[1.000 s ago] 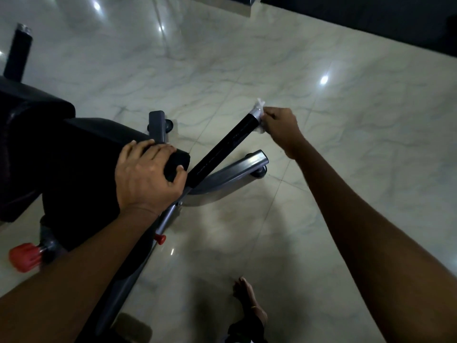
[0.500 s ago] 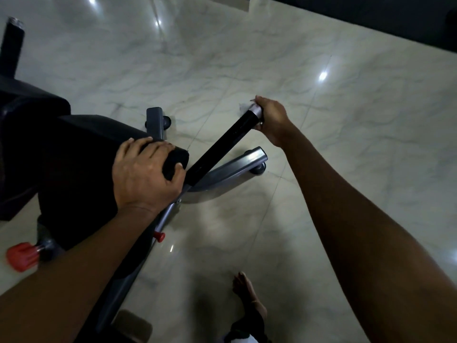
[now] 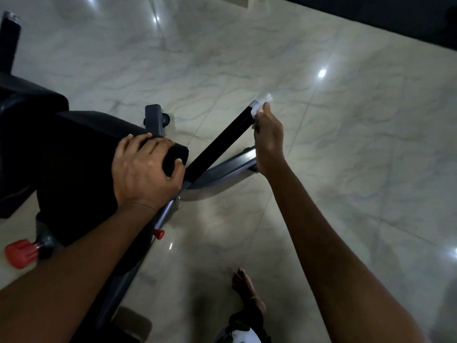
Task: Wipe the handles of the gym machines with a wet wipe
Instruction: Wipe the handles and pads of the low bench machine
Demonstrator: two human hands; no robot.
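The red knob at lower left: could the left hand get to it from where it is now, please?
Probably yes. The left hand grips the black pad, and the red knob lies below it in the open, nothing between them.

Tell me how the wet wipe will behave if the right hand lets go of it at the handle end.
The wet wipe looks floppy: it bunches under the right hand at the tip of the black handle. It is probably light and may cling briefly if damp. Released, it would likely slip off and drop rather than roll.
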